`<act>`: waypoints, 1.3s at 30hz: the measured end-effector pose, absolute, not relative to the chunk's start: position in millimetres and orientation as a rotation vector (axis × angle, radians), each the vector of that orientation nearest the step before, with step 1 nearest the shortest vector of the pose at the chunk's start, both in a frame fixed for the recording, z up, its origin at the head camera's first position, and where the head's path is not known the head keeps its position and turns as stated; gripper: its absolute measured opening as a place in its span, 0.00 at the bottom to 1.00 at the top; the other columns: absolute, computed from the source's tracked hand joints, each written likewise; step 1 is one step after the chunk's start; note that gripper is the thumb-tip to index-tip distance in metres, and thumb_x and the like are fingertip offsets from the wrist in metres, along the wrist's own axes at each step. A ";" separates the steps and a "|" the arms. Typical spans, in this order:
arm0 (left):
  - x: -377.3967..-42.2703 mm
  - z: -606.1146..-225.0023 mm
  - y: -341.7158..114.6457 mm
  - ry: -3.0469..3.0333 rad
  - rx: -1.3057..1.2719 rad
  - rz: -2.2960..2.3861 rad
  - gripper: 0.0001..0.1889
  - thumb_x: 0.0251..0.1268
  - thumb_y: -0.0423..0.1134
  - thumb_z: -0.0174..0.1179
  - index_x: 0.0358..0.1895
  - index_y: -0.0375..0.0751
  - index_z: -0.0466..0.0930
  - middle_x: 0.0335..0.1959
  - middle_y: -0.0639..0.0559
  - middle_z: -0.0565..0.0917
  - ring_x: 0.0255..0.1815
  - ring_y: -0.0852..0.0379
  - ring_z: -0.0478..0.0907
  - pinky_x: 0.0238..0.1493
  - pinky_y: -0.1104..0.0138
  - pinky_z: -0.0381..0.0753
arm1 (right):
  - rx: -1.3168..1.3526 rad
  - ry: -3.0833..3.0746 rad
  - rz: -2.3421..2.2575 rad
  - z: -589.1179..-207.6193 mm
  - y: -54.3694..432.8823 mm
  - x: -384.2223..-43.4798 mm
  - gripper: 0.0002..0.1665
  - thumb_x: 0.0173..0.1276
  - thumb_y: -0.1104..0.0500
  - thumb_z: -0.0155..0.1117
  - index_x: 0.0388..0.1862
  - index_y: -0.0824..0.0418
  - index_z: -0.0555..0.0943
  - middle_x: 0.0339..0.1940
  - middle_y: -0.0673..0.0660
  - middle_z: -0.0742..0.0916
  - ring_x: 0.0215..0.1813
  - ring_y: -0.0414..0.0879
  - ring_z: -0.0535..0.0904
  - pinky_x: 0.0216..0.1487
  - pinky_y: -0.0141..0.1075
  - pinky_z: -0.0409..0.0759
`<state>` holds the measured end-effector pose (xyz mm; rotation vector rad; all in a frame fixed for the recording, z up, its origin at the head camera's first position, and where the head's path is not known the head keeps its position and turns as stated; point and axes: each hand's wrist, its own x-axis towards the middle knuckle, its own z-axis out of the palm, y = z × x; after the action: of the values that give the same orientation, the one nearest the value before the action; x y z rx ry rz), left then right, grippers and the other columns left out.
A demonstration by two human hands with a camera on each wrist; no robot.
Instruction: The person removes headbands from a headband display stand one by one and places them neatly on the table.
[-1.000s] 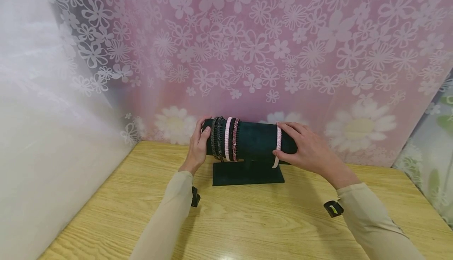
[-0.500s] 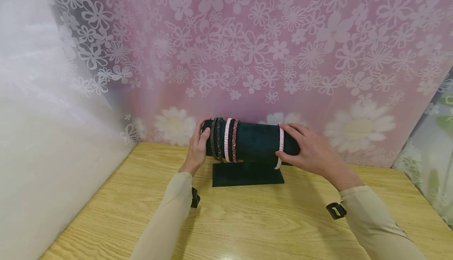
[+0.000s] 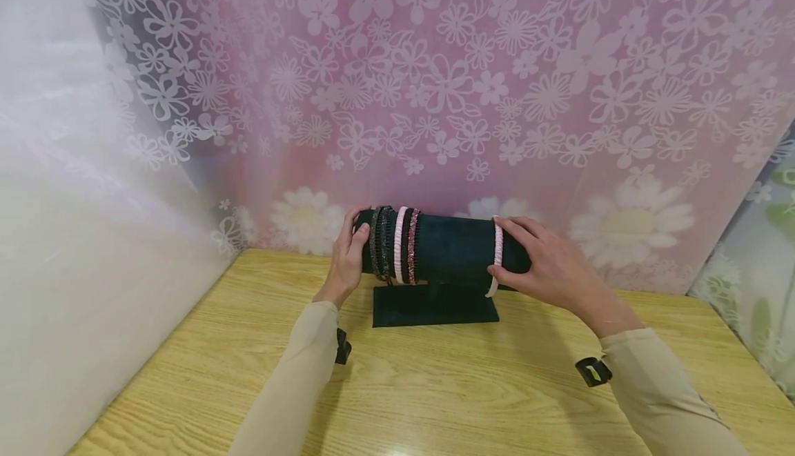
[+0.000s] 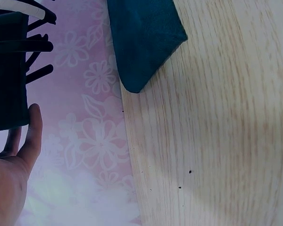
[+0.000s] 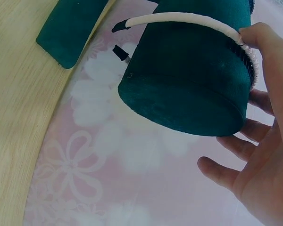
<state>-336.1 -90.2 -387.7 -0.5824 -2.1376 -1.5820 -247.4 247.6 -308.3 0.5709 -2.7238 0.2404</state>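
A dark green velvet display roll (image 3: 456, 249) on a flat base (image 3: 435, 306) stands on the table. My left hand (image 3: 345, 259) grips the roll's left end, thumb in front and fingers behind. Near that end sit several headbands: dark glittery ones (image 3: 380, 242), a pale pink one (image 3: 400, 245) and a dark pink sparkly one (image 3: 413, 245). Toward the right end my right hand (image 3: 549, 263) holds another pale pink headband (image 3: 498, 249) between thumb and fingers. In the right wrist view this headband (image 5: 188, 18) spans the roll, its dark tip standing off the surface.
The wood-grain table (image 3: 397, 387) extends in front of the stand. A pink flowered curtain (image 3: 447, 97) hangs right behind it, and a white sheet (image 3: 93, 235) closes off the left side. Black wrist cameras (image 3: 593, 372) are strapped to both forearms.
My right hand has slid the pale pink headband a little to the right along the roll. The left hand and the other headbands have stayed in place.
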 end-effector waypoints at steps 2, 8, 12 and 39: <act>-344.7 -395.7 -91.2 -2.128 -0.579 -1.582 0.25 0.82 0.50 0.39 0.77 0.53 0.63 0.70 0.49 0.75 0.59 0.43 0.76 0.60 0.49 0.75 | 0.567 -2.726 0.245 -308.4 248.2 -247.4 0.50 0.66 0.37 0.69 0.81 0.54 0.63 0.74 0.67 0.73 0.70 0.68 0.72 0.64 0.67 0.73; -344.3 -396.2 -90.8 -2.127 -0.569 -1.578 0.26 0.81 0.55 0.39 0.76 0.55 0.63 0.68 0.53 0.75 0.57 0.47 0.77 0.58 0.50 0.76 | 0.547 -2.728 0.260 -309.8 252.4 -247.0 0.51 0.65 0.37 0.70 0.81 0.53 0.63 0.74 0.67 0.73 0.69 0.69 0.73 0.62 0.67 0.74; -345.5 -396.1 -90.8 -2.128 -0.574 -1.558 0.27 0.81 0.57 0.38 0.76 0.55 0.63 0.69 0.54 0.75 0.58 0.48 0.76 0.60 0.49 0.75 | 0.537 -2.724 0.270 -311.4 255.1 -246.4 0.51 0.65 0.37 0.70 0.82 0.53 0.62 0.74 0.67 0.73 0.69 0.69 0.73 0.59 0.67 0.77; -346.5 -397.9 -90.9 -2.122 -0.585 -1.547 0.27 0.81 0.56 0.38 0.76 0.53 0.63 0.70 0.53 0.75 0.59 0.48 0.76 0.61 0.48 0.74 | 0.516 -2.732 0.261 -311.2 260.8 -243.6 0.51 0.66 0.36 0.68 0.82 0.52 0.62 0.74 0.67 0.72 0.62 0.68 0.78 0.49 0.63 0.83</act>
<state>-346.5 -90.9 -397.9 -0.5848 -2.1225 -1.5474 -243.6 260.8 -311.2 0.5155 -2.7316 0.2607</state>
